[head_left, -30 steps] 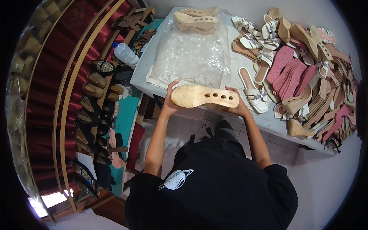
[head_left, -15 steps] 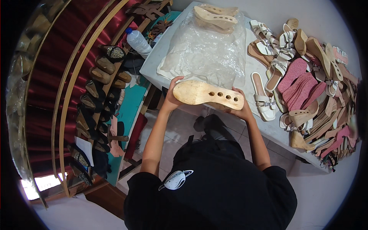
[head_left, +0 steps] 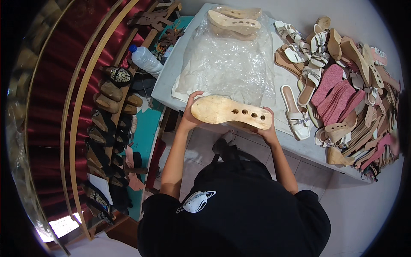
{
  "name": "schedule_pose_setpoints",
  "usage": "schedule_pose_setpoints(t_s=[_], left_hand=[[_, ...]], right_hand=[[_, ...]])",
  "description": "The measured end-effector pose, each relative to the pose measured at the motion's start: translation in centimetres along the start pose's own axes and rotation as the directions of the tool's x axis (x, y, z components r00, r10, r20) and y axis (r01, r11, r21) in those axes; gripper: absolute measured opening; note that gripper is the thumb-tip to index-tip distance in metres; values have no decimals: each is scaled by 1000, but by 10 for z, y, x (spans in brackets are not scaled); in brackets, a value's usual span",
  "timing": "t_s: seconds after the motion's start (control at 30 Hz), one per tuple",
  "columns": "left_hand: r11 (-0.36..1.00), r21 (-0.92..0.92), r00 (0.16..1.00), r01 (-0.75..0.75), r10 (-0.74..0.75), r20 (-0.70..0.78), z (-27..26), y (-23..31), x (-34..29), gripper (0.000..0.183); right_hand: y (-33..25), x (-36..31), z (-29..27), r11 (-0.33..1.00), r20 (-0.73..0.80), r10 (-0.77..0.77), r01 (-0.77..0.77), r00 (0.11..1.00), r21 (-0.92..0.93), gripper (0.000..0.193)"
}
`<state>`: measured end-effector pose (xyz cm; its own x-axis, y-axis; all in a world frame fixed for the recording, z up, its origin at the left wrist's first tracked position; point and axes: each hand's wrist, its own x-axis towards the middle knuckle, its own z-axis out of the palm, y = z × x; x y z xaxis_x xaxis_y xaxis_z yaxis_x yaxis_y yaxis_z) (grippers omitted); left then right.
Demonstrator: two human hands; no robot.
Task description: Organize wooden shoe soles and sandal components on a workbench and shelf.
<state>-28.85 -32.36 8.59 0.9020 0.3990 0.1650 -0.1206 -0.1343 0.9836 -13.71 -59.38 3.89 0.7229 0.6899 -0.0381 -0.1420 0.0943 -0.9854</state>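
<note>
A pale, wood-coloured shoe wedge sole (head_left: 214,109) is held level in front of my body, over the near edge of the table. Several round holes run along its right part. My left hand (head_left: 188,116) grips the broad left end, while my right hand (head_left: 269,129) is closed round the narrower right end. Some fingers of both hands are hidden beneath the sole. Beyond it, on the table, a clear plastic bag (head_left: 227,68) lies spread out, with similar holed soles (head_left: 234,22) at its far end.
White sandals (head_left: 295,112), pink insoles (head_left: 329,85) and a heap of wedge soles (head_left: 364,141) cover the right of the grey table (head_left: 167,92). To the left are a water bottle (head_left: 145,60), a teal surface (head_left: 147,141) and a rack of dark shoes (head_left: 100,122).
The view has shifted slightly, so the table and shelf sit a little differently. The sole stays in both hands and its right end has dipped a little toward me.
</note>
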Motion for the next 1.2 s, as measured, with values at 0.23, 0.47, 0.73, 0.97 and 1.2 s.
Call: schedule_pose_setpoints(t_s=[0.23,0.47,0.73,0.97,1.2], left_hand=[[989,140,986,49,-71,153,-14,39,12,91],[644,746,961,-169,275,-19,-53,51,24,58],[59,922,811,-382,501,304,-36,59,83,27],[174,900,759,-399,613,219,-33,89,114,9],[222,889,741,-401,649,172,-26,108,113,12]], right_hand=[[-8,-7,6,982,-41,66,-57,997,181,99],[2,-9,2,996,-88,40,-33,995,84,102],[0,-14,1,995,-70,40,-33,997,98,99],[-3,-8,19,983,-105,73,-54,992,174,95],[6,5,35,966,-267,5,64,964,250,97]])
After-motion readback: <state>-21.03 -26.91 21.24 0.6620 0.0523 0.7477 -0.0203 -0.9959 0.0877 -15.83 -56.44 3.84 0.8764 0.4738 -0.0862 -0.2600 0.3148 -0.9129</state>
